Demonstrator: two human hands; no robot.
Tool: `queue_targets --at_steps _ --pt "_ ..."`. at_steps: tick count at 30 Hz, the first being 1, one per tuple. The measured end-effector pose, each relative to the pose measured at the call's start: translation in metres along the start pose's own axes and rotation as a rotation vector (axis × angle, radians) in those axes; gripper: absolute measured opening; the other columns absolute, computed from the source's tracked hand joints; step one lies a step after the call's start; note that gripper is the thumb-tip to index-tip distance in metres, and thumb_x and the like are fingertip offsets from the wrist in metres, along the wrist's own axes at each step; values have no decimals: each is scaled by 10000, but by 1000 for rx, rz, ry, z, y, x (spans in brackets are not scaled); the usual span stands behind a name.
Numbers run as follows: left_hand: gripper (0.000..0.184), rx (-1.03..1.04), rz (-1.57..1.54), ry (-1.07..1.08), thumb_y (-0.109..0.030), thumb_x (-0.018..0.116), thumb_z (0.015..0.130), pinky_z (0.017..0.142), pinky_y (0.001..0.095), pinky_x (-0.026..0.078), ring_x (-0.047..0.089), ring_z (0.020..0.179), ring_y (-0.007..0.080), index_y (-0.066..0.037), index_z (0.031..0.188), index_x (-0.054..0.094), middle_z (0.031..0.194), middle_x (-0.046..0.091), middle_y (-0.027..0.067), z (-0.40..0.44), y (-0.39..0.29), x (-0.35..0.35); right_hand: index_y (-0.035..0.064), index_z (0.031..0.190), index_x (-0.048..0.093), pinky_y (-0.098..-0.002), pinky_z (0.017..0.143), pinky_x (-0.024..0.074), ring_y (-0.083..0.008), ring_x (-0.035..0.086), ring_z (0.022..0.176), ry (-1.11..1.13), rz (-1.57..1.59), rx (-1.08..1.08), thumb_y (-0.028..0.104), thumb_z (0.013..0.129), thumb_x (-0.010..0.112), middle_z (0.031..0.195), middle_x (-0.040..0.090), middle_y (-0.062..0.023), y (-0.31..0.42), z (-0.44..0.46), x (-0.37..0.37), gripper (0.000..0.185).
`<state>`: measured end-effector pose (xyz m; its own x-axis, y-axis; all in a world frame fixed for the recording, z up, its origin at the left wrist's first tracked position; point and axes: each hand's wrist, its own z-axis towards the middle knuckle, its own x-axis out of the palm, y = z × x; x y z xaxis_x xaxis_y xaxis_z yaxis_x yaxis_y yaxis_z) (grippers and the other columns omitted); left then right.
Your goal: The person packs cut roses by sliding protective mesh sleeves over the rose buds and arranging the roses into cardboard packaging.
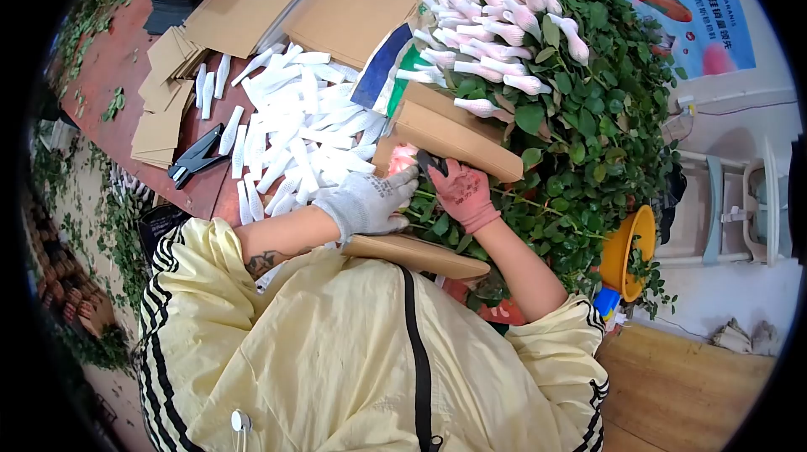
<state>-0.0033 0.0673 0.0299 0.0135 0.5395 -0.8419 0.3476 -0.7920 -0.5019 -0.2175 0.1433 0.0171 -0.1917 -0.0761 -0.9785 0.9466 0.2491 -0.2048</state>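
Note:
My left hand (370, 201), in a grey-white glove, lies with its fingers stretched out against a cluster of pink roses (402, 158). The thumb is spread apart below them. Just right of the blooms, my right hand (464, 191) in a red glove has its fingers bent round something dark (432, 164) that I cannot make out. Folded brown cardboard (458, 137) stands behind the roses, and another cardboard edge (416, 255) sits close to my body. Green leafy stems (538, 225) spread between the two pieces, partly under my right hand.
White foam-net sleeves (294, 120) are heaped to the left, beside a black stapler (197, 156) and small cardboard pieces (161, 107). Netted rose heads (496, 19) pile up at the back right. Large cardboard sheets (361, 2) lie behind. A yellow bucket (629, 254) is at the right.

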Motion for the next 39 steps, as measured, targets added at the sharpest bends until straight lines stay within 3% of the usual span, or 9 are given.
queue_targets --at_steps 15,17,19,21,26,29,33,34,39 --pt "639 23 73 77 -429 557 829 822 381 488 648 936 294 -95 1358 429 1458 360 125 6 2 -16 91 1082 594 -347 642 472 -231 617 816 -136 -104 -22 208 867 492 930 620 -143 1 -2 -8 265" --pt "614 100 117 8 -422 550 828 883 373 433 656 920 268 -114 1350 450 1453 376 110 7 12 -14 113 1009 597 -350 619 475 -251 618 831 247 35 47 171 843 513 984 588 -137 7 6 -35 195" --pt "566 138 79 -43 -378 533 845 923 383 384 652 919 238 -120 1344 463 1446 391 96 9 19 -8 110 1019 591 -350 646 476 -240 618 845 330 26 109 167 834 509 977 589 -120 16 1 -59 210" --pt "528 157 51 -27 -327 511 858 913 393 384 639 933 229 -113 1338 469 1429 418 81 8 20 -16 120 1002 591 -355 657 473 -233 616 837 -88 -6 38 144 828 496 987 591 -107 21 -11 -63 200" --pt "537 54 241 188 -304 546 823 607 391 515 657 850 205 -306 1350 442 1372 481 -31 17 14 -40 155 919 595 -357 660 452 -227 606 808 128 243 67 307 798 578 878 577 -44 17 -7 -66 195" --pt "546 130 191 203 -315 545 818 611 366 512 665 801 214 -289 1353 441 1390 461 -39 21 33 -37 151 908 596 -364 663 444 -215 604 803 214 314 31 346 804 577 858 578 -36 23 -12 -59 222" --pt "528 132 136 136 -268 545 824 622 364 501 666 778 216 -288 1345 457 1130 641 32 27 53 -21 139 893 598 -369 649 439 -222 599 772 239 295 7 338 810 568 832 579 -54 31 -14 -36 218" --pt "515 170 153 102 -198 573 796 717 317 501 653 857 194 -265 1304 529 1294 559 -41 27 56 -17 139 893 598 -369 649 439 -222 599 772 245 302 1 338 810 568 832 579 -54 32 -13 -33 218" --pt "448 97 17 167 -245 574 826 797 341 497 641 963 218 -216 1273 557 1275 571 2 31 39 -37 125 869 580 -365 630 443 -236 603 733 246 336 -60 249 817 535 817 574 -52 33 -7 -34 142"
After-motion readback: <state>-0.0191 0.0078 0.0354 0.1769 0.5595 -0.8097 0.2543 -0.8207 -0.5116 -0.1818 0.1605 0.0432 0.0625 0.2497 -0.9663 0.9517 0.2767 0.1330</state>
